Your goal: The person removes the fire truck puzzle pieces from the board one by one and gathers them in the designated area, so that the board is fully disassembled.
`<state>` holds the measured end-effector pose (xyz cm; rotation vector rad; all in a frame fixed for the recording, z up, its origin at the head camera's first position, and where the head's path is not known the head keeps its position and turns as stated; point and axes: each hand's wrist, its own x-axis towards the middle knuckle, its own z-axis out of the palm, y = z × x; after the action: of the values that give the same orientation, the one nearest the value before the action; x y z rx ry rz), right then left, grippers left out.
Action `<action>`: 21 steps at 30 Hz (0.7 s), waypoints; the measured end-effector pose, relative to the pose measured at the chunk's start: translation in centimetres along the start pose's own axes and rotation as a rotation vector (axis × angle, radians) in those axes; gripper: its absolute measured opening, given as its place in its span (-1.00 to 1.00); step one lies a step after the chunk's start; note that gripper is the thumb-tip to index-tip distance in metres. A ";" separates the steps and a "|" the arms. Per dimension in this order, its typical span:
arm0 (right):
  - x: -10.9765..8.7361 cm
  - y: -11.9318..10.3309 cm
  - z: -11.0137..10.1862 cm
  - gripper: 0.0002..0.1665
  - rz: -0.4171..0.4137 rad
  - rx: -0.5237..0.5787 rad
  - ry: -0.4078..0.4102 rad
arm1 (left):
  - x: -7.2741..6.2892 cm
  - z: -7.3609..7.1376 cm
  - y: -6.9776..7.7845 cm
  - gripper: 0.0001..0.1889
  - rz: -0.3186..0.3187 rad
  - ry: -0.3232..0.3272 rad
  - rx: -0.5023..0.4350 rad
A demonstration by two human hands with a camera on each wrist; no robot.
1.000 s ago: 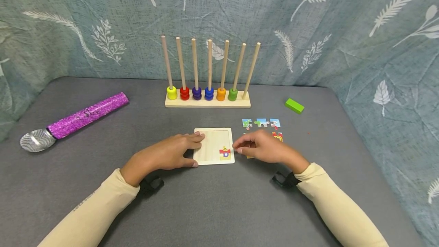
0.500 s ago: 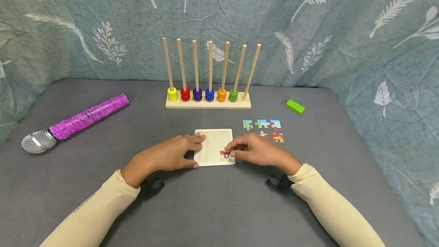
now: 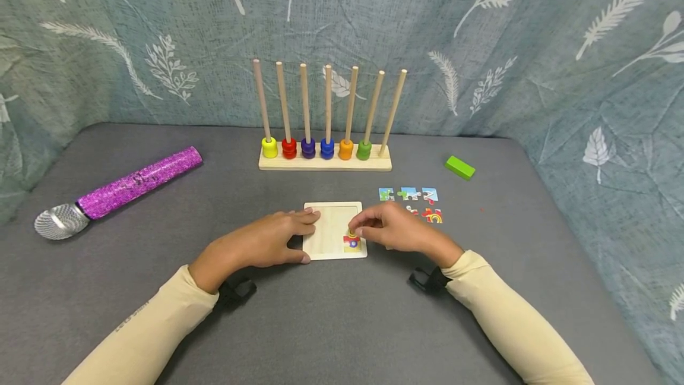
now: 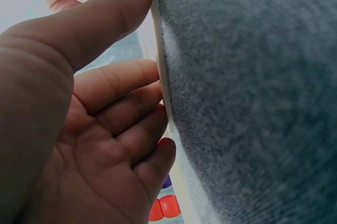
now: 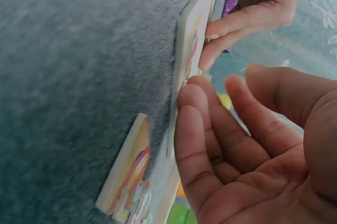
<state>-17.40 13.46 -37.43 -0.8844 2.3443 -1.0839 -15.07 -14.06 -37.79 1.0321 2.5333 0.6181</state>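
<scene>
In the head view a small square wooden puzzle tray point(image 3: 328, 242) lies at the middle of the table. A red and yellow puzzle piece point(image 3: 351, 244) with a blue ring sits in its lower right corner. My left hand point(image 3: 272, 238) rests on the tray's left side, fingertips at the upper part and thumb at the lower corner. My right hand point(image 3: 398, 227) is bent over the tray's right edge, its fingertips at the top of that piece and hiding part of it. In the right wrist view the thumb stands apart from the loosely bent fingers point(image 5: 192, 129); nothing is visible between them.
Several loose puzzle pieces point(image 3: 409, 193) lie right of the tray, some partly behind my right hand. Behind stands a wooden peg rack point(image 3: 325, 163) with coloured beads. A purple glittery microphone point(image 3: 133, 182) lies at left, a green block point(image 3: 459, 167) at back right.
My right hand has moved left from beside the tray to over its right edge, and its fingertips have shifted slightly up along the piece. My left hand has stayed in place.
</scene>
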 end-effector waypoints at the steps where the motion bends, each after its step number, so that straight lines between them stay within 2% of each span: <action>1: 0.1 0.0 0.0 -0.77 0.009 0.000 -0.001 | 0.0 0.0 0.0 -0.37 -0.002 -0.003 -0.001; 10: 0.4 -0.2 0.2 -0.77 0.034 -0.021 0.001 | 0.0 0.1 -0.1 -0.36 -0.009 -0.007 0.001; 21: 0.1 0.0 0.1 -0.78 -0.025 -0.005 -0.030 | 0.0 0.1 -0.1 -0.37 0.007 0.003 -0.002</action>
<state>-17.45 13.34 -37.51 -0.9278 2.3180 -1.0674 -15.07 -14.10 -37.87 1.0399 2.5321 0.6243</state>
